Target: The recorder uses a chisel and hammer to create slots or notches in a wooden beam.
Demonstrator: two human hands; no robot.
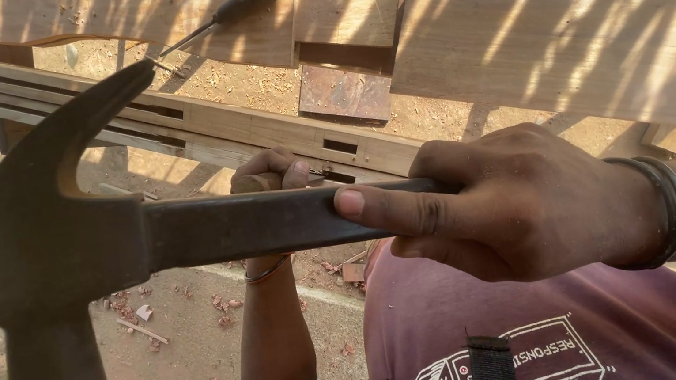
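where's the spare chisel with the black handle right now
In the head view the chisel lies top centre on a pale wooden board, above the grooved rail, beyond the raised hammer.

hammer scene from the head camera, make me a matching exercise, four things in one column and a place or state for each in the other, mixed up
Things:
1. hammer
2. chisel
3. bangle
4. long grooved wooden rail

Places or states:
A. lying on a board at the top of the view
B. worn on the right wrist
C. held by its handle in the right hand, head to the left
D. runs slantwise under the left hand, with rectangular slots cut in it

Pairs: 1-C, 2-A, 3-B, 4-D
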